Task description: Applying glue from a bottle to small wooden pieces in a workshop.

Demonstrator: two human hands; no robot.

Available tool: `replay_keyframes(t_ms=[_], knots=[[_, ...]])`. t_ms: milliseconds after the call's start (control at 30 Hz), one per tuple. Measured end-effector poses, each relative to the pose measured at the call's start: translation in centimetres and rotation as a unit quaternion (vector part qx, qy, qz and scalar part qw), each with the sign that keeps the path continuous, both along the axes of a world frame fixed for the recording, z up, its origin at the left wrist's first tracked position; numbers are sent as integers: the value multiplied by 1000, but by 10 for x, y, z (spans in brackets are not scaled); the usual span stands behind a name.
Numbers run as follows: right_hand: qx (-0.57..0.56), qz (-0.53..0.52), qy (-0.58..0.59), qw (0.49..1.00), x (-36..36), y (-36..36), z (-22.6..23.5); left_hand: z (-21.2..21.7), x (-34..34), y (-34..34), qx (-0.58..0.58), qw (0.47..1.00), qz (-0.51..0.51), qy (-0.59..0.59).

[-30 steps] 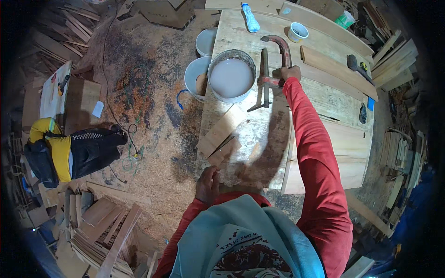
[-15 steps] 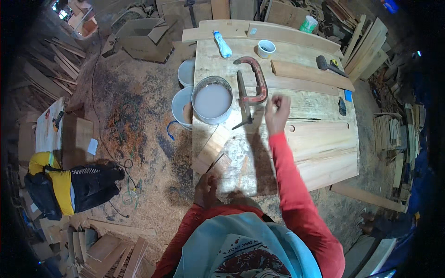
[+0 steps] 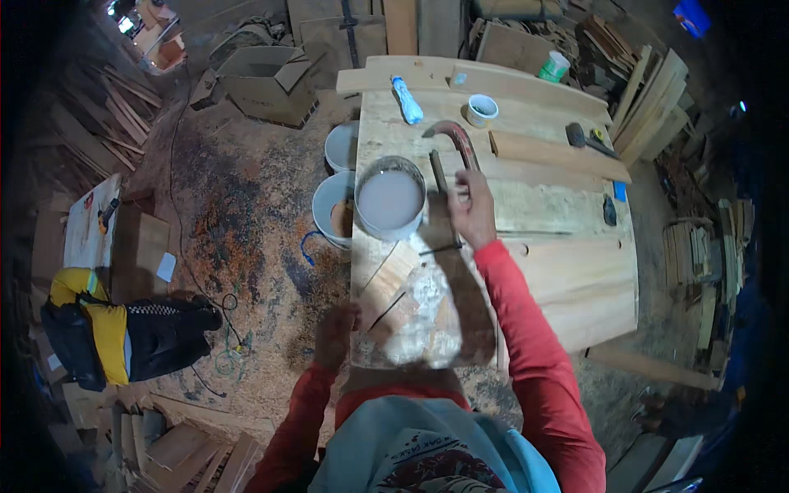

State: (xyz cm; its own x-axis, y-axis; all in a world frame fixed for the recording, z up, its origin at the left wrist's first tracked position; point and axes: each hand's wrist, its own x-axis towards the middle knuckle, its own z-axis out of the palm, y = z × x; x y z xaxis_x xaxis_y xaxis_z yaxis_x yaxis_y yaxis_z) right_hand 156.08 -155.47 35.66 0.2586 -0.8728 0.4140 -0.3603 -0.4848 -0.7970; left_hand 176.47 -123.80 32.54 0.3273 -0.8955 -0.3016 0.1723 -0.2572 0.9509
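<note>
A red, worn C-clamp [image 3: 465,148] lies on the wooden worktable [image 3: 534,193]. My right hand [image 3: 473,215] is over its lower end, with fingers curled around the frame and hiding part of it. Below it, the clamp's screw handle [image 3: 442,248] shows as a dark bar. My left hand [image 3: 334,335] hangs by the table's near left edge, apart from the wood pieces; its fingers are dark and blurred. Close to that hand lie a short pale board [image 3: 393,269] and a smaller wood block [image 3: 401,314]. A bucket of milky liquid [image 3: 391,199] stands beyond them.
Two white buckets [image 3: 335,215] stand off the table's left edge. Further back are a bottle [image 3: 407,102], a small tub [image 3: 482,110], a plank [image 3: 559,156] and a mallet [image 3: 588,140]. A wide panel [image 3: 575,287] covers the right side. A person [image 3: 123,329] is at far left.
My right hand has moved left onto the C-clamp. My left hand has drawn back to the left, away from the wood block. The whole view has shifted slightly.
</note>
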Motion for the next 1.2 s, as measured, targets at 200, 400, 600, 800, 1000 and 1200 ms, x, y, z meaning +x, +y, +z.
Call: replay_keyframes(t_ms=[200, 400, 600, 800, 1000, 1200], knots=[[-9, -57, 138, 989, 96, -196, -51, -33, -25, 54, 72, 978, 97, -170], [40, -50, 250, 966, 167, -286, -125, -45, -63, 95, 105, 954, 268, -87], [185, -69, 97, 975, 171, -332, -151, -58, -71, 116, 173, 937, 296, -59], [223, 180, -355, 890, 104, -299, -41, -54, -63, 108, 124, 950, 279, -59], [233, 243, -391, 857, 16, -135, 42, -39, -42, 92, 37, 973, 200, -106], [339, 197, -304, 868, -53, 116, 26, -11, -46, 79, -62, 995, 21, -81]])
